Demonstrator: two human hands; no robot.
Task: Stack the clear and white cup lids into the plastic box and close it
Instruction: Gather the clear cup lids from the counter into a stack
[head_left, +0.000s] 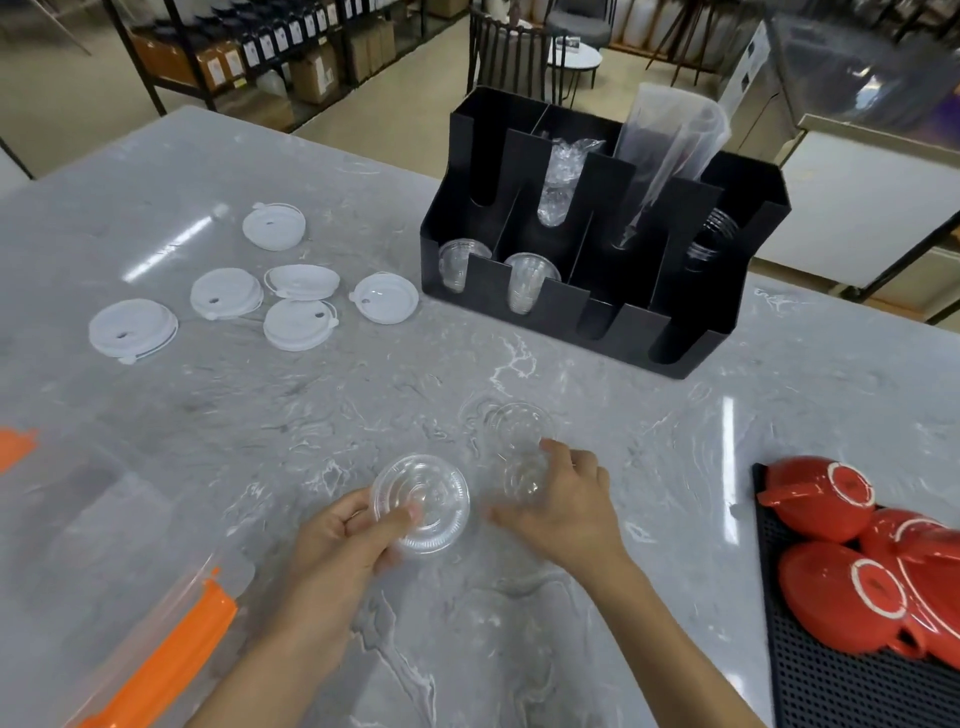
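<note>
Left hand (348, 540) gripping clear lid (422, 506), right hand (563, 501) grasping clear lids (519, 452), bare table (363, 395) beyond.

Lids (291, 283) far left on the table (311, 415), organizer (597, 249) behind, mat (852, 675) right.

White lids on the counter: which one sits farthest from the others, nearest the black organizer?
The round white plastic lid at the group's right end, alone beside the black organizer.
</note>
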